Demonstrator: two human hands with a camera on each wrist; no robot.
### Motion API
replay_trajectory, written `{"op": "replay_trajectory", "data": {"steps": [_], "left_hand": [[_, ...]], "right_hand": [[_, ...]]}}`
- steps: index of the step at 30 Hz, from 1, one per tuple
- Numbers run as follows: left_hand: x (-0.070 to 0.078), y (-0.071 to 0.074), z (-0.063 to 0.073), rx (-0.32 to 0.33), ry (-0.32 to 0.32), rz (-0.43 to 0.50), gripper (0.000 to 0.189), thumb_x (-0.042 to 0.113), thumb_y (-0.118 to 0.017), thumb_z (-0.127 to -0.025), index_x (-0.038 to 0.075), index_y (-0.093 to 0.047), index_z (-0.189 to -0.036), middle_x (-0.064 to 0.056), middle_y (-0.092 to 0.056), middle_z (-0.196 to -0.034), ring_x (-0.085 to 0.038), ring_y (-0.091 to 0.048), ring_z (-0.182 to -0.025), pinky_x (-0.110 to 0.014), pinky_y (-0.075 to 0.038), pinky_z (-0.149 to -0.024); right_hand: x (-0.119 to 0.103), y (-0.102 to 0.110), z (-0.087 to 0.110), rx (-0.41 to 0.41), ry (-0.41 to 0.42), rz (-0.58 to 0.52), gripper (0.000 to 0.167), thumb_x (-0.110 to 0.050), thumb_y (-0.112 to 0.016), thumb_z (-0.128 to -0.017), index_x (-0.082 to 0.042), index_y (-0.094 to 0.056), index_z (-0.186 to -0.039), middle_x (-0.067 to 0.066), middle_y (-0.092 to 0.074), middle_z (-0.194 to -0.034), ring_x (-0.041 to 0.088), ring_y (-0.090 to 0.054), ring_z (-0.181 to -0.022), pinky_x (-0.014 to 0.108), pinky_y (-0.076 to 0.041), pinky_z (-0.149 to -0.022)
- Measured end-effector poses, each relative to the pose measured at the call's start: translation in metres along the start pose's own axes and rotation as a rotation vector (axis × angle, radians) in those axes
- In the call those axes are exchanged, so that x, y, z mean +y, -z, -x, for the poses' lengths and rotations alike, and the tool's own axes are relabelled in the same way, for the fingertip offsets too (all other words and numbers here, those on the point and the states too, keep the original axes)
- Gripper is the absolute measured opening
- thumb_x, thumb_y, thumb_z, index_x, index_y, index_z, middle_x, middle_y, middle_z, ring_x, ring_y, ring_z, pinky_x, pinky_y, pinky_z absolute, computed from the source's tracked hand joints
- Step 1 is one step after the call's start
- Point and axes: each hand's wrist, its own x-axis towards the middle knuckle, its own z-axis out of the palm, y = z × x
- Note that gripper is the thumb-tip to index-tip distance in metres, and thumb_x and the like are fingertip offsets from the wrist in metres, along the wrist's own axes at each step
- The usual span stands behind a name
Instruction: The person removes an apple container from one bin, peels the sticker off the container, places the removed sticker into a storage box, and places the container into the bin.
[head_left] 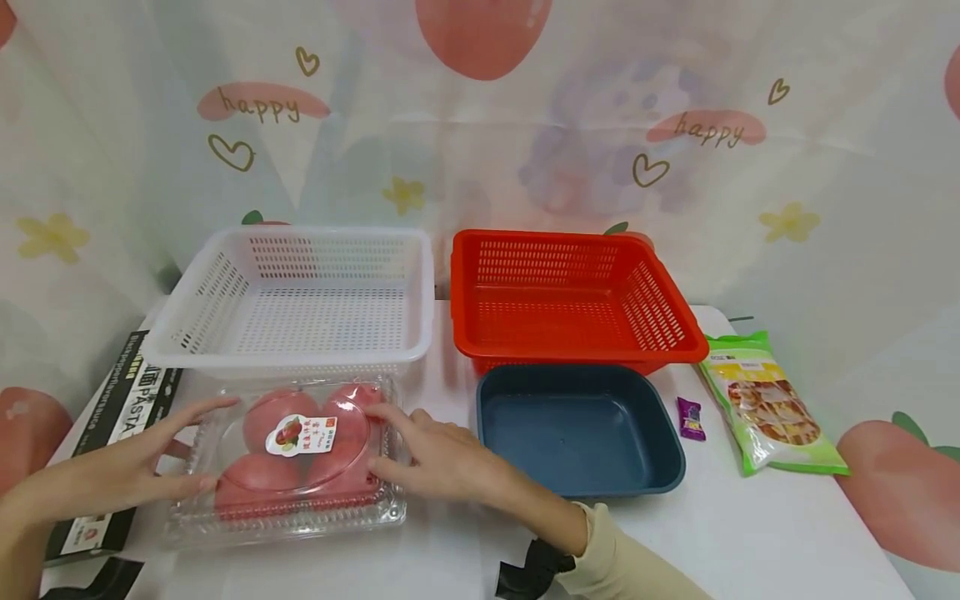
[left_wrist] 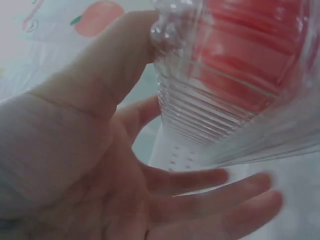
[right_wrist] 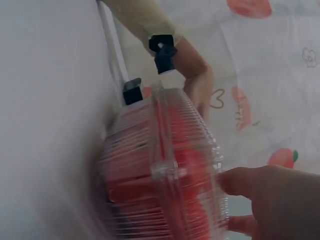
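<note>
A clear plastic clamshell box [head_left: 288,527] of red, round, apple-like fruit [head_left: 258,475], with a white label [head_left: 302,435] on its lid, is between both hands. My left hand [head_left: 123,471] is at the box's left side, thumb at its edge. The left wrist view shows that thumb against the ridged rim, the other fingers stretched out beside the box. My right hand [head_left: 450,454] reaches in from the right, with index finger and thumb extended onto the lid's right end. In the right wrist view, fingertips [right_wrist: 232,181] touch the box's side.
Behind stand a white perforated basket [head_left: 375,358] and a red one [head_left: 577,350]. A dark blue basin [head_left: 577,483] is right of the box. Farther right lie a small purple packet [head_left: 691,419] and a green-edged food bag [head_left: 772,408]. A black-and-white pasta box [head_left: 97,492] lies left.
</note>
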Motion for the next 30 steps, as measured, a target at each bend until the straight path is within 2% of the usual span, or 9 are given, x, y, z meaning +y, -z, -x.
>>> {"op": "replay_trajectory", "data": {"steps": [4,7,10,13,17,19,23,26,30], "left_hand": [[0.004,-0.001,-0.003,0.153,-0.073,-0.037,0.087,0.022,-0.067,-0.091,0.019,-0.008,-0.155,-0.023,-0.016,-0.15,-0.054,-0.042,-0.121,-0.035,-0.055,-0.077],[0.01,-0.002,-0.01,0.221,-0.063,-0.035,0.083,0.024,-0.065,-0.093,0.017,-0.009,-0.155,-0.024,-0.015,-0.149,-0.057,-0.035,-0.124,-0.056,-0.053,-0.082],[0.012,-0.003,-0.014,0.25,-0.061,-0.036,0.083,0.025,-0.063,-0.094,0.016,-0.009,-0.155,-0.025,-0.018,-0.148,-0.057,-0.033,-0.124,-0.07,-0.045,-0.081],[0.01,-0.005,-0.016,0.243,-0.08,-0.029,0.081,0.022,-0.061,-0.095,0.016,-0.008,-0.156,-0.024,-0.022,-0.148,-0.055,-0.034,-0.126,-0.064,-0.049,-0.082],[0.006,-0.008,-0.017,0.217,-0.092,-0.033,0.079,0.022,-0.056,-0.098,0.025,-0.003,-0.156,-0.018,-0.022,-0.15,-0.037,-0.031,-0.131,-0.049,-0.051,-0.085],[0.005,-0.009,-0.017,0.201,-0.087,-0.024,0.078,0.024,-0.053,-0.1,0.03,0.001,-0.156,-0.017,-0.018,-0.153,-0.031,-0.025,-0.134,-0.052,-0.048,-0.089],[0.003,-0.011,-0.015,0.169,-0.071,0.043,0.076,0.026,-0.047,-0.102,0.038,0.007,-0.154,-0.014,-0.003,-0.161,-0.013,-0.004,-0.146,-0.074,-0.027,-0.096],[0.001,-0.012,-0.015,0.154,-0.07,0.08,0.075,0.025,-0.045,-0.103,0.04,0.009,-0.153,-0.011,0.006,-0.163,0.005,0.007,-0.142,-0.079,-0.017,-0.097],[0.0,-0.013,-0.018,0.146,-0.098,0.094,0.076,0.023,-0.044,-0.103,0.037,0.01,-0.154,-0.013,0.008,-0.163,0.011,0.01,-0.139,-0.081,-0.014,-0.096]], "right_hand": [[-0.01,0.01,0.002,0.089,0.068,0.228,0.063,-0.059,-0.059,-0.087,-0.044,-0.038,-0.144,0.003,-0.051,-0.113,0.014,-0.053,-0.085,0.026,-0.046,-0.062],[-0.017,0.014,-0.001,0.212,0.184,0.33,0.059,-0.053,-0.064,-0.086,-0.033,-0.049,-0.14,0.002,-0.05,-0.126,0.015,-0.05,-0.106,0.028,-0.05,-0.076],[-0.023,0.015,-0.009,0.258,0.314,0.341,0.053,-0.048,-0.066,-0.087,-0.026,-0.056,-0.134,0.001,-0.05,-0.135,0.016,-0.049,-0.118,0.031,-0.05,-0.092],[-0.031,0.013,-0.018,0.193,0.415,0.367,0.05,-0.047,-0.063,-0.089,-0.024,-0.056,-0.134,0.0,-0.052,-0.138,0.015,-0.047,-0.127,0.031,-0.044,-0.104],[-0.046,0.01,-0.03,0.091,0.501,0.461,0.05,-0.05,-0.059,-0.092,-0.027,-0.053,-0.136,-0.001,-0.049,-0.143,0.013,-0.043,-0.133,0.031,-0.035,-0.114],[-0.055,0.01,-0.036,0.051,0.547,0.491,0.049,-0.05,-0.058,-0.093,-0.027,-0.053,-0.136,-0.001,-0.048,-0.146,0.013,-0.043,-0.135,0.029,-0.034,-0.115],[-0.069,0.007,-0.051,-0.034,0.634,0.585,0.052,-0.05,-0.055,-0.095,-0.026,-0.048,-0.141,-0.002,-0.045,-0.149,0.011,-0.039,-0.139,0.025,-0.032,-0.116],[-0.074,0.004,-0.063,-0.086,0.677,0.706,0.054,-0.051,-0.05,-0.096,-0.027,-0.045,-0.144,-0.004,-0.044,-0.149,0.01,-0.037,-0.14,0.023,-0.031,-0.116],[-0.075,0.002,-0.074,-0.117,0.727,0.822,0.053,-0.053,-0.045,-0.098,-0.026,-0.045,-0.144,-0.005,-0.043,-0.149,0.01,-0.036,-0.141,0.021,-0.027,-0.118]]}}
